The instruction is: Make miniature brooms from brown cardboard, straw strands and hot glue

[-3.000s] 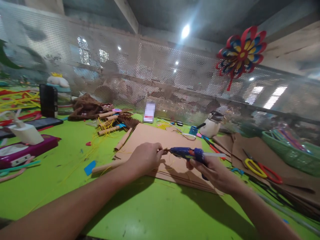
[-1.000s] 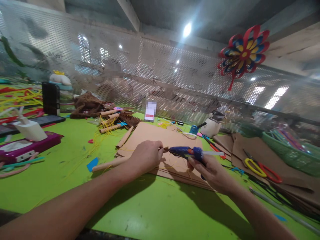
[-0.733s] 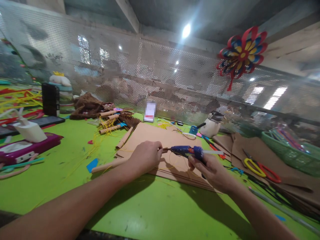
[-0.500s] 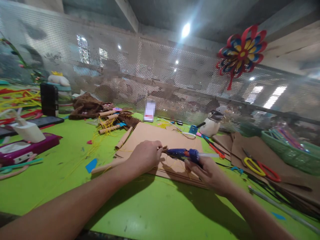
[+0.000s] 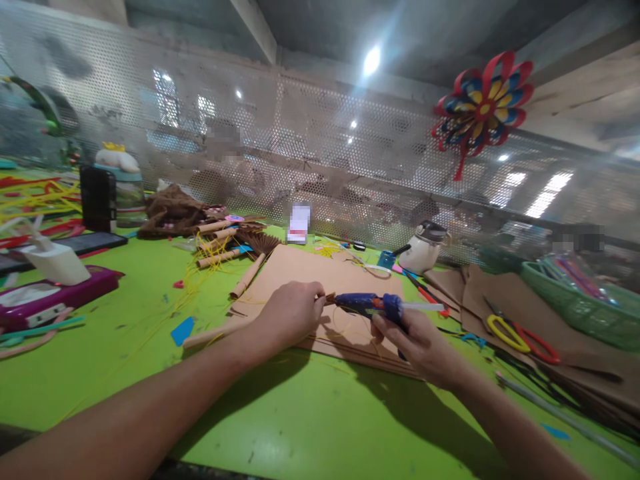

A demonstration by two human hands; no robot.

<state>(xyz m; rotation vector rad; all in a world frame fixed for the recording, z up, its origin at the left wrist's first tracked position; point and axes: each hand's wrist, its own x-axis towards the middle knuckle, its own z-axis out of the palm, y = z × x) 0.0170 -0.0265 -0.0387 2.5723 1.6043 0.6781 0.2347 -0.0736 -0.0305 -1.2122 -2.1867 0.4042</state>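
Observation:
My left hand (image 5: 294,312) is closed in a pinch on a small brown paper piece (image 5: 329,299), most of which the fingers hide. From the right, my right hand (image 5: 419,340) grips a blue hot glue gun (image 5: 357,304), its tip at the paper piece. A clear glue stick (image 5: 424,307) juts from the gun's back end. Both hands are over a stack of brown kraft paper sheets (image 5: 310,265). A rolled paper tube (image 5: 215,331) lies beside my left forearm, and thin yellow strands trail near it.
On the green table (image 5: 240,427), red-and-yellow scissors (image 5: 520,337) rest on brown paper at the right, near a green basket (image 5: 575,300). A white pitcher (image 5: 423,250) stands behind. Paper rolls (image 5: 220,257) and a purple tissue pack (image 5: 65,297) lie left.
My right hand has shifted slightly, and the glue gun now sits more level, its glue stick showing further to the right. My left hand has stayed almost still.

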